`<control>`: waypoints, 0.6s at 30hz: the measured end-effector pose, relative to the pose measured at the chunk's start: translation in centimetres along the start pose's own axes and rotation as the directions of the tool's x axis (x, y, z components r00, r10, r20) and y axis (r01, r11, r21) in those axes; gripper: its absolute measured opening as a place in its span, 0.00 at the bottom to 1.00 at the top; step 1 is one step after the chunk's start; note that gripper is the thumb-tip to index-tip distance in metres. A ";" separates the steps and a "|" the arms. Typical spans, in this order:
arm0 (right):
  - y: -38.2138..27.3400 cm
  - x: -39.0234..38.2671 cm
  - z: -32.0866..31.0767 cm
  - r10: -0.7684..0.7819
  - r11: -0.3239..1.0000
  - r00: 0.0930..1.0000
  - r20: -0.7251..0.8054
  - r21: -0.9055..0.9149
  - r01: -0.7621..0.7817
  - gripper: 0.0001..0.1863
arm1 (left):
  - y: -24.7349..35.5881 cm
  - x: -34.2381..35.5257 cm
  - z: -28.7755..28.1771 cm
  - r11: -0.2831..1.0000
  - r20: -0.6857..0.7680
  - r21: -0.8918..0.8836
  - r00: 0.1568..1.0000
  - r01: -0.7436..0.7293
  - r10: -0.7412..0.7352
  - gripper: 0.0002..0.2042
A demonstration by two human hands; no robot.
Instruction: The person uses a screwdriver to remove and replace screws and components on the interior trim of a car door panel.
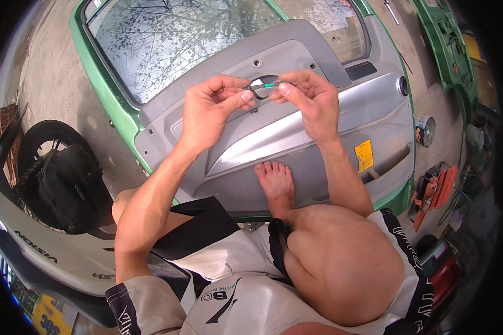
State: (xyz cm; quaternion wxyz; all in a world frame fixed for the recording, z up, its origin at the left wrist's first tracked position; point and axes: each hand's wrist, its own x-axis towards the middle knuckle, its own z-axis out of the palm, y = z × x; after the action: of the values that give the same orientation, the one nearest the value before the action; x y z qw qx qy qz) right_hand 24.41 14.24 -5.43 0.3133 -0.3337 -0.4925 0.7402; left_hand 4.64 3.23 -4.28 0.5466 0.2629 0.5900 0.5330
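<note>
Above a green car door (134,131) with a grey inner panel (318,61), both of my hands are raised close together. My left hand (211,109) pinches one end of a thin dark rod-like piece with a bright green section (269,85). The other end is pinched between thumb and fingers of my right hand (313,103). A dark loop hangs by my left fingertips; I cannot tell whether it belongs to the piece. Right below lies the panel's door-handle recess. My bare foot (278,184) rests on the panel's lower part.
A yellow label (364,156) sticks to the panel. To the right are a round speaker (425,130), an orange-red metal object (435,192) and another green door (444,50). A black bag (72,187) and a wheel stand left, beside a white vehicle body (44,245). A wrench (392,12) lies far right.
</note>
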 end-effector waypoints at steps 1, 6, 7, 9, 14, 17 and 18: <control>0.1 -0.1 0.1 0.000 1.000 1.000 -0.001 -0.001 0.000 0.06 | 0.0 0.0 0.0 1.000 -0.004 0.005 1.000 0.005 -0.005 0.11; 1.3 -0.6 0.0 -0.171 0.934 0.985 0.020 -0.315 0.169 0.07 | -0.1 -0.1 0.0 1.000 0.029 -0.018 1.000 0.009 -0.009 0.10; 1.3 -0.8 0.0 -0.171 0.934 0.985 0.019 -0.317 0.168 0.07 | -0.2 0.0 0.0 1.000 0.039 -0.007 0.999 -0.002 0.002 0.09; 1.4 -1.2 0.4 -0.200 0.936 0.980 -0.005 -0.298 0.189 0.07 | -0.3 -0.3 0.6 0.999 0.021 0.000 0.999 -0.035 0.035 0.08; 1.8 -1.4 0.2 -0.164 0.951 0.987 -0.004 -0.266 0.157 0.06 | -0.2 -0.8 0.9 0.998 0.001 0.025 0.998 -0.056 0.056 0.07; 1.7 -1.3 0.6 -0.185 0.942 0.982 0.026 -0.280 0.185 0.06 | -0.9 -0.6 0.4 0.997 0.015 -0.015 0.997 -0.071 0.071 0.08; 1.8 -1.2 0.9 -0.225 0.931 0.974 0.040 -0.286 0.227 0.06 | -1.0 -0.6 0.0 0.998 0.035 -0.028 0.998 -0.048 0.049 0.08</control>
State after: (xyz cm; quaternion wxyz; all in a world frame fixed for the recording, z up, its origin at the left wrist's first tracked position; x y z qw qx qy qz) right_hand 24.17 12.22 -6.61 0.3425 -0.3145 -0.6315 0.6205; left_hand 5.10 2.41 -4.93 0.5473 0.2791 0.5663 0.5494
